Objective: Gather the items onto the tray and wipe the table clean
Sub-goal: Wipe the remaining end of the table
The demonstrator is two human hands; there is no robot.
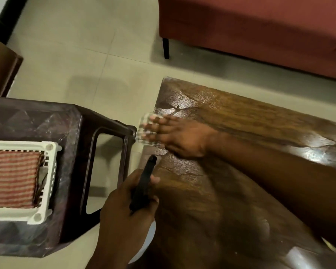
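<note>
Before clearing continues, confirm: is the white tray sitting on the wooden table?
No, the white tray sits on the dark plastic stool, beside the wooden table.

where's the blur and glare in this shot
Head view: motion blur smears the right hand and the pale cloth under its fingertips at the wooden table edge; the left hand gripping a dark object is softer too. Glare streaks the table's glossy right side; the white tray stays fairly sharp.

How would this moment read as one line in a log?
right hand: pressing cloth at table edge | left hand: holding dark object | tray: on stool, holds striped cloth
</note>
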